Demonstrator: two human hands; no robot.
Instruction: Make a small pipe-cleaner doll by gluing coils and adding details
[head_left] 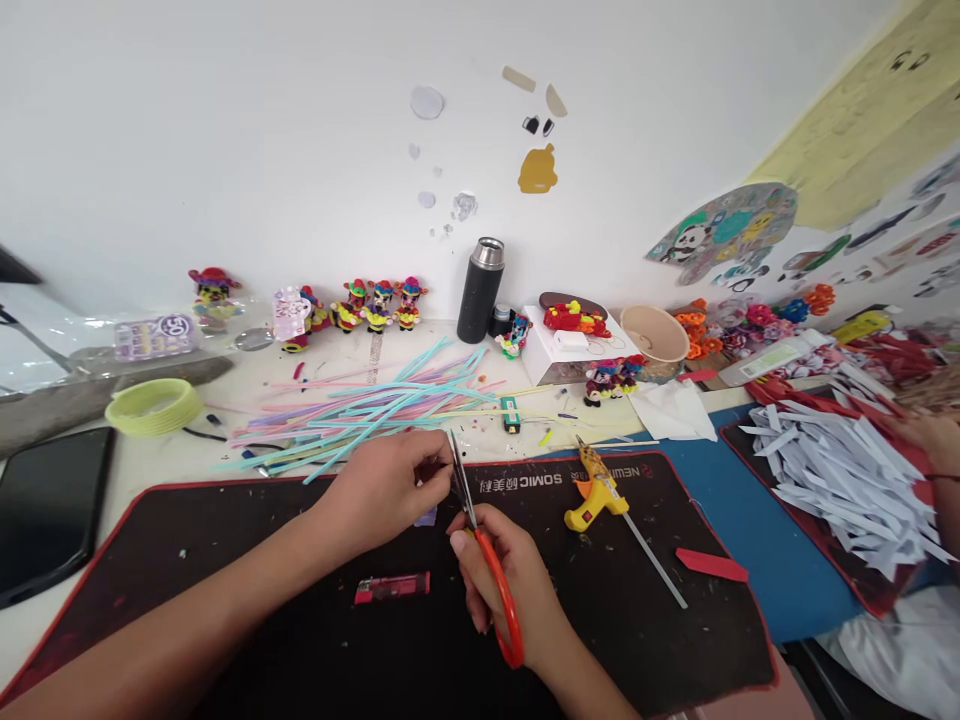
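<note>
My right hand (510, 590) grips a pair of scissors (498, 590) with orange handles, the blades pointing up and away from me. My left hand (394, 488) is closed in a pinch right beside the blades; whatever lies between its fingertips is hidden or too small to name. A small purple piece (426, 517) shows just below the left fingers. On the black mat (300, 640) under my hands lies a pink lighter (392, 587). A yellow glue gun (596, 492) with a glue stick in its back rests to the right of the scissors.
Pastel pipe cleaners (367, 405) are heaped behind the mat. A black flask (481, 290) and several small figurines (381, 305) stand along the wall. A yellow-green coil (154, 406) and a black phone-like slab (52, 510) are left. Another person's hand (930, 440) is beside white paper strips (847, 480).
</note>
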